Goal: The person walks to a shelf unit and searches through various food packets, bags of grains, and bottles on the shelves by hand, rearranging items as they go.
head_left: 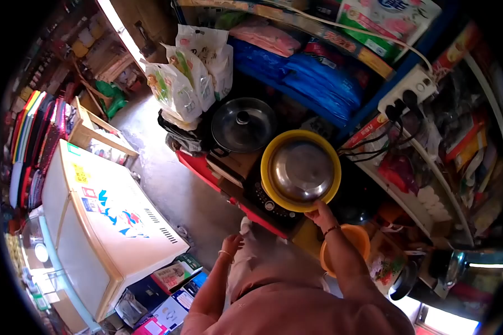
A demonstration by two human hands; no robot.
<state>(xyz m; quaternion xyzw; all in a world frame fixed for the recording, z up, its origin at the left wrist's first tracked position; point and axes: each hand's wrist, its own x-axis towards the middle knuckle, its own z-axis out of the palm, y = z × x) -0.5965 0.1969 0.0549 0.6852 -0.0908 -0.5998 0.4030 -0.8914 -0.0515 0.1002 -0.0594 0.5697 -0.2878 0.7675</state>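
A yellow basin (pixel 266 177) with a shiny metal bowl (pixel 303 169) inside it sits on the black cooker (pixel 258 196). My right hand (pixel 321 216) grips the basin's near rim, its fingers partly hidden beneath. Low beside my leg hangs my left hand (pixel 232 244), fingers loosely apart and nothing visible in them. Left of the basin is a dark pan with a glass lid (pixel 243 124) and a black knob. An orange basin (pixel 352 245) lies under my right forearm.
White plastic bags (pixel 190 84) stand behind the pan. Blue packages (pixel 318 84) fill the shelf above. A power strip (pixel 408 92) with black cords hangs at the right. A white chest-like appliance (pixel 117 218) and boxes (pixel 170 307) stand left, across the floor (pixel 167 151).
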